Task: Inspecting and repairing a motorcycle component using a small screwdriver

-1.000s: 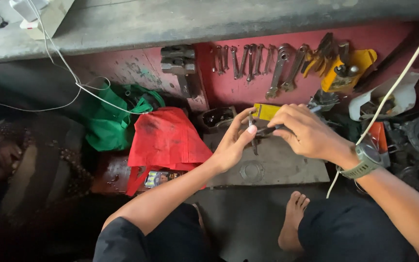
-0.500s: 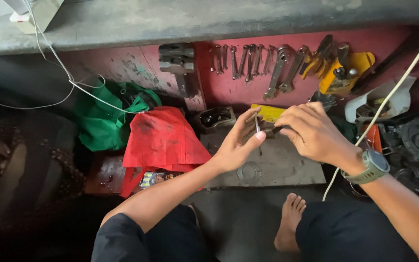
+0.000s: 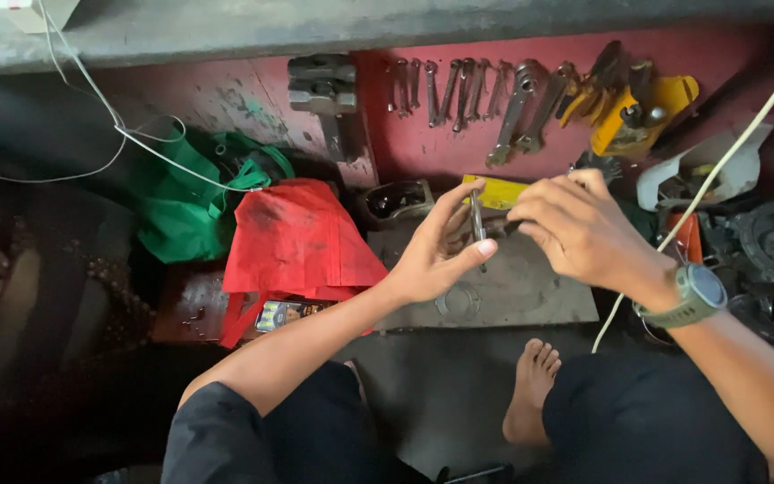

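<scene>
1. The left hand (image 3: 436, 255) pinches a thin metal rod (image 3: 477, 224) between thumb and fingers, holding it nearly upright just above the flat metal plate (image 3: 512, 291). The upright hold appears to keep its lower end free and its shaft steady.
2. The right hand (image 3: 575, 229) comes in from the other side of the plate, fingers curled down around a small dark part (image 3: 502, 226) that sits right against the rod. Its grip looks closed on that part, though the fingers hide most of it.
3. Both hands meet over the plate's far edge, probably so the plate can serve as a firm bench beneath the work.
4. A yellow box (image 3: 494, 191) lies just beyond the plate, touching distance from the fingers.
5. A row of spanners (image 3: 459, 90) lies on the red surface well beyond the plate, laid side by side, likely for picking out by size.
6. A red cloth bag (image 3: 293, 237) and a green bag (image 3: 190, 202) sit left of the plate, pushed clear of the work.
7. A bare foot (image 3: 530, 385) rests just below the plate's near edge.
</scene>
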